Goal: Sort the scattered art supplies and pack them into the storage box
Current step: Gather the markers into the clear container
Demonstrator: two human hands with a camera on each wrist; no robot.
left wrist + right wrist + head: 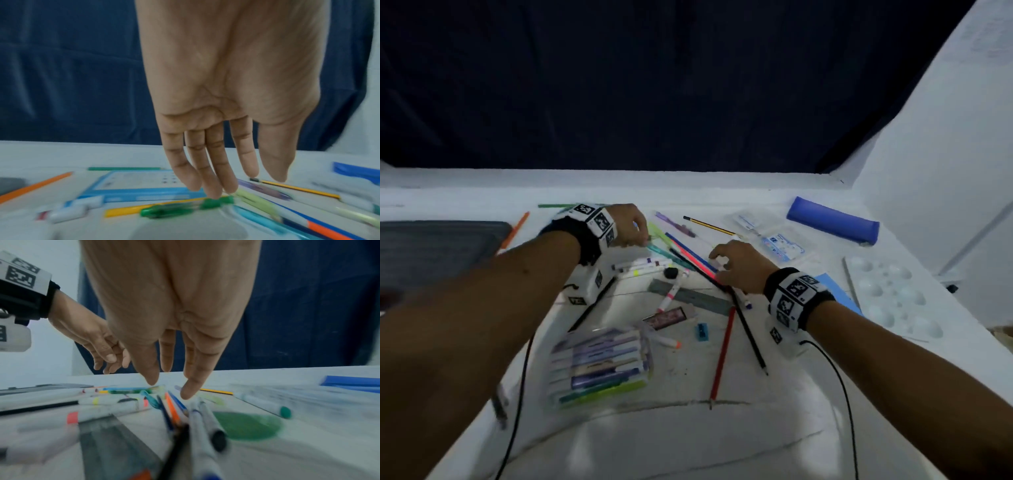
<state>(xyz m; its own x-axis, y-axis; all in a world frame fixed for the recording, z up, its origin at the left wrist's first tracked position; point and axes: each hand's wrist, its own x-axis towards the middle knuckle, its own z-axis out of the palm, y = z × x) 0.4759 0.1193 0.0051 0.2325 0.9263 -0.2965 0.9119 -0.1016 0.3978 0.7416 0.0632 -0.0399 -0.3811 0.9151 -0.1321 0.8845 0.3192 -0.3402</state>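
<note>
Head view shows your left hand (pixel 628 226) and right hand (pixel 736 265) over the fanned pens (pixel 681 251) mid-table, fingers relaxed, gripping nothing. You look to be gathering; next, pinch one group together. No storage box can be picked out with certainty.

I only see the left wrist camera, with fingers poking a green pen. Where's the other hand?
Observer: The right hand hovers over the pile of pens, just right of the left hand.
Child: Is it holding something?
Observer: No. The right wrist view shows its thumb and first finger apart above the pens, pinching nothing.
Child: What else is lying around?
Observer: A white paint palette lies far off to the right, outside your picture.
</note>
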